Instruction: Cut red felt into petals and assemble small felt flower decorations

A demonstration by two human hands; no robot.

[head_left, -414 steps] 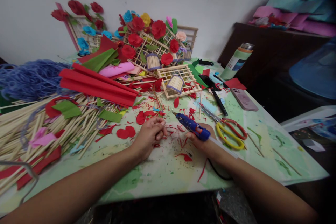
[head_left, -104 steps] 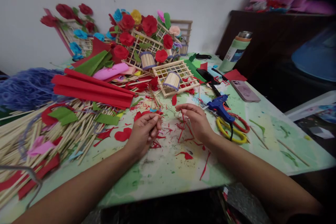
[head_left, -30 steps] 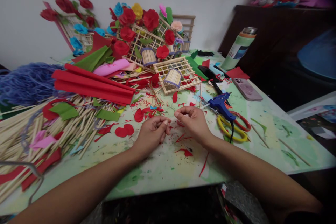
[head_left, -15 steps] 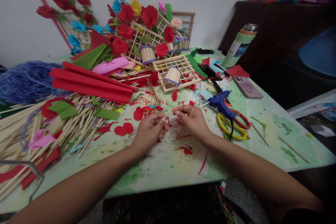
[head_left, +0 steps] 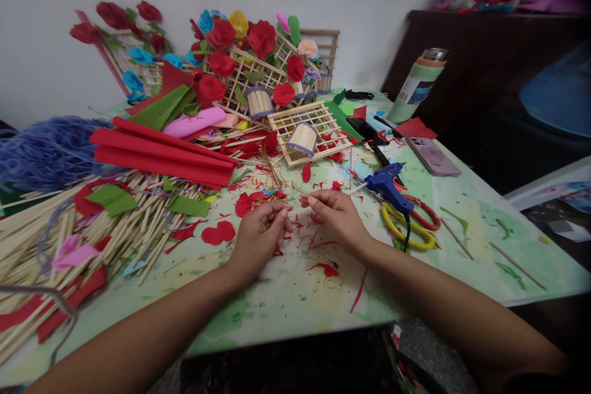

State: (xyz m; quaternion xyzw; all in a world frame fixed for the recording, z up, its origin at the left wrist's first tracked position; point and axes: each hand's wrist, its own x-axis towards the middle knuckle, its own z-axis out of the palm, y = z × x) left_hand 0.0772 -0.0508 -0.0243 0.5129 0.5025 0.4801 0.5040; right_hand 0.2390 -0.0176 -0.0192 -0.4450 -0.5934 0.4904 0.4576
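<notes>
My left hand (head_left: 261,231) is closed over the table, thumb pressed to the curled fingers; whatever it pinches is too small to make out. Just to its right, my right hand (head_left: 339,215) is closed in a pinch, with something tiny and unclear at its fingertips. A small gap separates the two hands. Red paper scraps (head_left: 327,269) and shreds lie under and in front of them. Round red petals (head_left: 218,232) lie left of my left hand. A blue glue gun (head_left: 390,186) lies right of my right hand, beside yellow-handled scissors (head_left: 406,231).
Bamboo sticks (head_left: 133,221), red folded paper (head_left: 161,151) and blue yarn (head_left: 50,148) cover the left side. Behind are a lattice frame (head_left: 323,117) and paper flowers (head_left: 263,39). A phone (head_left: 434,156) and green bottle (head_left: 415,86) are at the right.
The view has shifted slightly. My hands have moved very little; both stay closed, with their fingertips still a little apart.
</notes>
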